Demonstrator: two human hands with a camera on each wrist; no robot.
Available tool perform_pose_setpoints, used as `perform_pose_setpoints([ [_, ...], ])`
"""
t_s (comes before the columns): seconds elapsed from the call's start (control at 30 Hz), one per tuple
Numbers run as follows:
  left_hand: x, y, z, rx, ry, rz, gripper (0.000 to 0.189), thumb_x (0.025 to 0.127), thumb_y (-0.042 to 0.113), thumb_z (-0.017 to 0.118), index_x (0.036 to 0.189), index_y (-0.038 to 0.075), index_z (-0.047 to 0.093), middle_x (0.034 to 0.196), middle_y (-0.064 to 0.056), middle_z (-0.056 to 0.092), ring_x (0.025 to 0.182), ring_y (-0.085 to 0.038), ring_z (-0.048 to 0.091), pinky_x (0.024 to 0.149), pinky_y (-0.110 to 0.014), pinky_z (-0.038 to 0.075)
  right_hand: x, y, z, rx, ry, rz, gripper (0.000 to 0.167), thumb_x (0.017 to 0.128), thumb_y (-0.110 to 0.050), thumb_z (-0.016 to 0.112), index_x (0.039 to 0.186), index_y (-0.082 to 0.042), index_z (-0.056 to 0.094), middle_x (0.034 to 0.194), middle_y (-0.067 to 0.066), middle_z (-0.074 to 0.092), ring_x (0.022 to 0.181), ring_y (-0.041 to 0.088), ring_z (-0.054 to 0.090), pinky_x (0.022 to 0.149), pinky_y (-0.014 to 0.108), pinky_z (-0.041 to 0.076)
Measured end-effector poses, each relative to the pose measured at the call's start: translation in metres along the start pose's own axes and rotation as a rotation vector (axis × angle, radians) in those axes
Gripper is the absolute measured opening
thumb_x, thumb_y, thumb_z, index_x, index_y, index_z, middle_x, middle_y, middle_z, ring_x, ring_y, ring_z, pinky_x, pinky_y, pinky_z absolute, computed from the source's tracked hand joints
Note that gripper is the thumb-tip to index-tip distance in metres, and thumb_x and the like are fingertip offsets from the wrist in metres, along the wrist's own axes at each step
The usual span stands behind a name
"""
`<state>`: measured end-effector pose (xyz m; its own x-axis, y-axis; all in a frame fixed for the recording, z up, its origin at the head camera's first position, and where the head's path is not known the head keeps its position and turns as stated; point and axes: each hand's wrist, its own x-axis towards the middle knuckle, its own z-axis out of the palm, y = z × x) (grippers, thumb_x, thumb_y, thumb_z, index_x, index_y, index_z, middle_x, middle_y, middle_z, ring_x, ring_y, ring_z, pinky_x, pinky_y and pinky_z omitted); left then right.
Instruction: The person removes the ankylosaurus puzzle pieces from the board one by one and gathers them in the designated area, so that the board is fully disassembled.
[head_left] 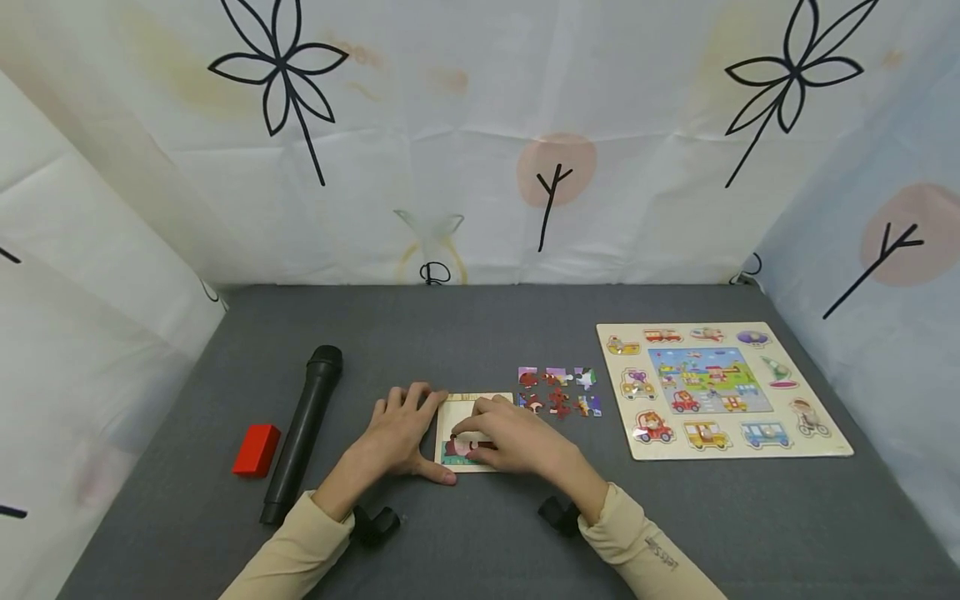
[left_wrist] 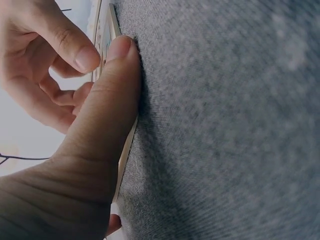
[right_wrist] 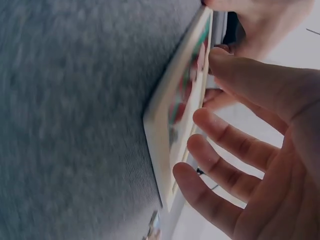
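A small wooden puzzle tray lies on the grey table, with colourful pieces filling its near part. My left hand holds the tray at its left side, thumb along the near edge and fingers by the far left corner. My right hand is over the tray, thumb and index finger down at the fitted pieces. In the right wrist view its other fingers are loosely extended above the tray. Whether a piece is under the right fingertips is hidden. Several loose jigsaw pieces lie beyond the right hand.
A large vehicle puzzle board lies to the right. On the left are a black microphone and a red block. A patterned white cloth hangs behind the grey table and at both sides.
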<state>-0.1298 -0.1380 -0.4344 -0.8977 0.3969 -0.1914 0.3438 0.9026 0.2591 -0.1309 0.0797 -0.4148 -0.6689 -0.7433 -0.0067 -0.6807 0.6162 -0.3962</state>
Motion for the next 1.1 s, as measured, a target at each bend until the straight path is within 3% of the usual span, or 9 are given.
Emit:
perform_pose_setpoints([
  [0.13,0.0,0.0,0.0,0.0,0.002,0.001,0.116,0.06,0.07,0.088,0.152,0.017,0.041,0.146,-0.015,0.04,0.119,-0.039,0.042,0.093,-0.055,0.038,0.004,-0.003,0.004,-0.011,-0.017,-0.013,0.026,0.094,-0.02,0.074,0.121,-0.017,0.076,0.095,0.001,0.063,0.078,0.01,0.043,0.068,0.021,0.036],
  [0.4,0.001,0.0,0.001,0.007,0.006,0.002,0.115,0.06,0.071,0.088,0.151,0.018,0.042,0.144,-0.014,0.041,0.117,-0.038,0.043,0.093,-0.054,0.038,0.01,-0.009,0.007,-0.053,-0.026,-0.026,0.026,0.092,-0.016,0.076,0.118,-0.014,0.078,0.1,0.003,0.066,0.081,0.013,0.047,0.072,0.023,0.041],
  [0.63,0.001,0.0,0.001,0.001,0.002,0.006,0.115,0.061,0.07,0.088,0.151,0.018,0.041,0.145,-0.015,0.04,0.118,-0.039,0.042,0.093,-0.055,0.038,0.014,-0.011,0.007,-0.016,-0.087,-0.043,0.023,0.094,-0.008,0.073,0.117,-0.009,0.077,0.097,0.005,0.064,0.078,0.012,0.049,0.071,0.02,0.042],
  [0.77,0.001,0.001,0.0,0.004,-0.005,-0.001,0.115,0.06,0.071,0.088,0.151,0.018,0.041,0.146,-0.015,0.04,0.119,-0.039,0.042,0.094,-0.055,0.038,0.015,-0.01,0.009,0.002,-0.09,-0.049,0.021,0.095,-0.005,0.07,0.115,-0.009,0.076,0.095,0.005,0.063,0.075,0.009,0.047,0.069,0.018,0.041],
  [1.1,0.0,0.001,0.0,0.005,0.009,0.0,0.114,0.061,0.07,0.088,0.151,0.018,0.042,0.144,-0.014,0.041,0.117,-0.037,0.043,0.091,-0.053,0.038,0.015,-0.012,0.01,0.051,-0.087,-0.009,0.019,0.095,-0.006,0.071,0.114,-0.009,0.072,0.101,0.004,0.063,0.082,0.009,0.053,0.077,0.021,0.048],
])
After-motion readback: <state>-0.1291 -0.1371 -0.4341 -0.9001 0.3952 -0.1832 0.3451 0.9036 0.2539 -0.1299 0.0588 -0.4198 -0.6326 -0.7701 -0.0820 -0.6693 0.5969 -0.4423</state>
